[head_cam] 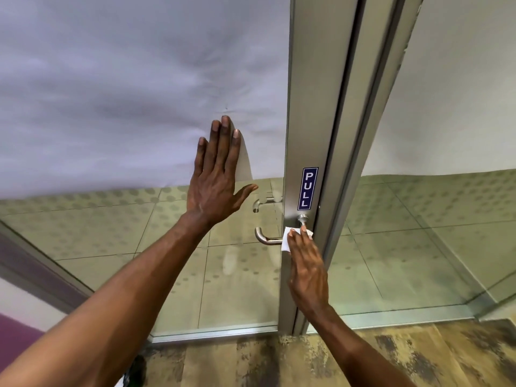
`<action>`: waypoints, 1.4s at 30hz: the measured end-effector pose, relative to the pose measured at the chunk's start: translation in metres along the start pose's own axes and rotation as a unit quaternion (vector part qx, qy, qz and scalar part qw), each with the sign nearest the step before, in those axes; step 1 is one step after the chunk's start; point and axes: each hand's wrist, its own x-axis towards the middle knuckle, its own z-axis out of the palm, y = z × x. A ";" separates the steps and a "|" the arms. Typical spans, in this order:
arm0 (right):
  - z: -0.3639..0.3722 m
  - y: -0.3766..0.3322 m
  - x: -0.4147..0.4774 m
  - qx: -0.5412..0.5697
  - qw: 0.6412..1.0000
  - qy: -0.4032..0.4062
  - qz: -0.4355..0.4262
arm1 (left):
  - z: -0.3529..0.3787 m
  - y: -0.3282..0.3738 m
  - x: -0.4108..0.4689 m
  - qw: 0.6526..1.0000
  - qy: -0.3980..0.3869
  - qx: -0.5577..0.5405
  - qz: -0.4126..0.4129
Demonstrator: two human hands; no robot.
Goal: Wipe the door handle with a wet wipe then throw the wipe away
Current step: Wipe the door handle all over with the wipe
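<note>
The left hand (215,180) is spread flat with fingers straight and thumb splayed out, its palm laid against the frosted glass door panel (134,93), holding nothing. Just to the right of its thumb and a little lower, a second curved metal lever (261,203) shows through the clear lower part of the glass.

The right hand (307,272) is below and to the right of the left one, its fingers extended and pressing a small white wet wipe (287,241) onto the brushed steel lever door handle (265,238). The wipe sits under the fingertips (291,233) where the lever meets the grey aluminium door stile (310,107), and its corners stick out on both sides of the fingers. The bare curved end of the handle reaches out to the left of the right hand, between the two forearms. The round metal base (303,218) of the handle shows just above the right fingertips.

Directly above that base, a narrow blue sticker reading PULL in white letters (307,188) runs vertically on the stile. Below both wrists lies mottled brown and dark carpet (391,356), and pale green dotted floor tiles (240,289) show through the glass beyond the hands.
</note>
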 end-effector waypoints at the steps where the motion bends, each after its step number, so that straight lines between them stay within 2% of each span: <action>1: 0.002 -0.010 -0.002 -0.012 1.000 0.010 0.004 | 0.002 -0.001 0.000 1.000 0.002 0.000 0.001; 4: 0.011 -0.036 -0.003 -0.048 0.999 0.016 -0.010 | 0.007 -0.006 -0.001 1.000 0.009 -0.001 0.004; 9: 0.026 -0.068 0.003 -0.096 0.995 -0.020 -0.019 | 0.014 -0.010 0.000 1.000 0.016 0.002 0.010; 15: 0.030 -0.086 0.015 -0.164 0.983 -0.070 -0.033 | 0.016 -0.010 0.001 1.000 0.017 0.006 0.014; 21: 0.034 -0.099 0.025 -0.184 0.976 -0.110 -0.030 | 0.008 -0.005 0.000 1.000 0.002 0.005 0.011; 24: 0.035 -0.111 0.033 -0.167 0.978 -0.127 -0.011 | -0.002 -0.001 -0.001 1.000 -0.019 0.006 0.010; 29: 0.028 -0.134 0.026 -0.061 0.983 -0.175 -0.009 | -0.028 0.006 -0.003 0.998 -0.054 -0.008 0.001; 32: 0.023 -0.142 0.009 0.022 0.981 -0.186 0.050 | -0.045 0.007 -0.010 0.997 -0.067 -0.033 0.003; 35: 0.014 -0.135 -0.002 0.154 0.942 -0.244 0.170 | -0.056 0.010 -0.031 0.991 -0.107 -0.081 -0.001; 38: 0.000 -0.121 -0.014 0.362 0.837 -0.257 0.321 | -0.067 0.019 -0.064 0.970 -0.170 -0.163 -0.060; 40: -0.009 -0.110 -0.020 0.423 0.783 -0.243 0.386 | -0.071 0.029 -0.087 0.945 -0.200 -0.227 -0.126; 42: -0.020 -0.100 -0.021 0.452 0.754 -0.231 0.417 | -0.071 0.041 -0.108 0.901 -0.224 -0.308 -0.207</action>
